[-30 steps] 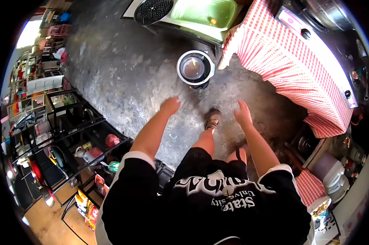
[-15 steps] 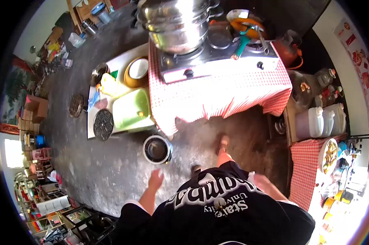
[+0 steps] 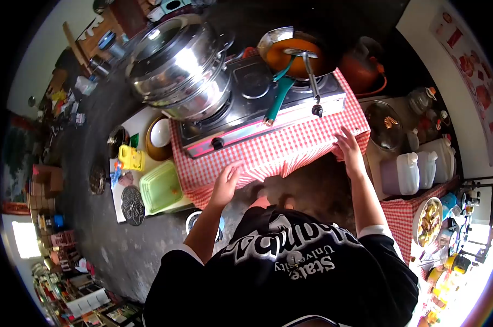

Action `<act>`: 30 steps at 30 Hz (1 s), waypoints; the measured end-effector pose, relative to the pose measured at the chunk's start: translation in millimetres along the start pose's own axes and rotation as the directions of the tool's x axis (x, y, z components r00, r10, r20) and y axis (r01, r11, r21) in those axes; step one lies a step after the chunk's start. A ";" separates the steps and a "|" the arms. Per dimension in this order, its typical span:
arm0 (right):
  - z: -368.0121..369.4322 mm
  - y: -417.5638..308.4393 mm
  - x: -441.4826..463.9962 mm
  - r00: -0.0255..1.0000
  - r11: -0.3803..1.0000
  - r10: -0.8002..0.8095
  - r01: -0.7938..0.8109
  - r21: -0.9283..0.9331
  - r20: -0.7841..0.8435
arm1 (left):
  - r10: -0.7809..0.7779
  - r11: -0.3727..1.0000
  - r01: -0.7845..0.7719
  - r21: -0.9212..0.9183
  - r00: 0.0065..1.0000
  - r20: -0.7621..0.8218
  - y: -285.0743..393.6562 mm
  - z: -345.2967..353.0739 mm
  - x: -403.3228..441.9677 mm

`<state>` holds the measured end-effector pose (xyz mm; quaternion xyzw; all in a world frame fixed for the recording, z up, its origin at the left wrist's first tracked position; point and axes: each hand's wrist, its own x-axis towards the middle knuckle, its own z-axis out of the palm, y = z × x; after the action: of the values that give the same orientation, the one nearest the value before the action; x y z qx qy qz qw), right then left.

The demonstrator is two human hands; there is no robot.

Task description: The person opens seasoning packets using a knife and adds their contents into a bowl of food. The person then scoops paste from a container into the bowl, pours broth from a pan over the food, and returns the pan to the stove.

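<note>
My left hand (image 3: 226, 182) is raised at the front edge of the red-checked tablecloth (image 3: 279, 150), its fingers stretched out and nothing in them. At the right front of the same cloth, my right hand (image 3: 348, 145) has its fingers spread at the edge; contact with the cloth is hard to judge. Beyond my hands a two-burner gas stove (image 3: 246, 128) stands on the cloth. A tall lidded steel steamer pot (image 3: 181, 76) sits on its left burner. On the right burner is a pan (image 3: 298, 62) of orange liquid, with a green-handled utensil (image 3: 280, 98) and a metal utensil (image 3: 312, 76) lying across it.
Left of the stove are a green basin (image 3: 162, 188), a yellow jug (image 3: 131, 158) and a white bowl (image 3: 160, 132). A pot (image 3: 192, 220) stands on the floor by my left arm. At right are a glass lid (image 3: 383, 125), plastic jugs (image 3: 407, 173) and a bowl of food (image 3: 428, 222).
I have come closer to the stove. Both hands have risen from beside my body to the table's front edge, and the floor pot is now partly behind my left arm.
</note>
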<state>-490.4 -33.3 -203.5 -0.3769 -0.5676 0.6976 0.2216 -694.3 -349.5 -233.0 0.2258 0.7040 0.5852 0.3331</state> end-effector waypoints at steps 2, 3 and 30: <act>21.8 -14.2 44.5 1.000 0.977 -0.024 0.025 0.213 -0.006 | 0.098 0.994 -0.096 -0.049 0.995 0.024 41.6 10.9 36.9; 30.8 -15.7 67.7 1.000 0.950 0.011 -0.008 0.311 -0.007 | 0.245 0.970 -0.245 0.013 0.970 0.004 51.7 17.5 64.1; 174.6 5.2 145.9 0.880 0.414 0.202 -0.474 0.777 0.429 | -0.029 -0.141 -0.136 0.981 0.991 0.133 181.4 98.6 318.0</act>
<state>-715.6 -36.3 -236.1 -0.2224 -0.0744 0.9598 0.1539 -850.0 -19.3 -130.5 0.4594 0.8737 -0.1474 0.0616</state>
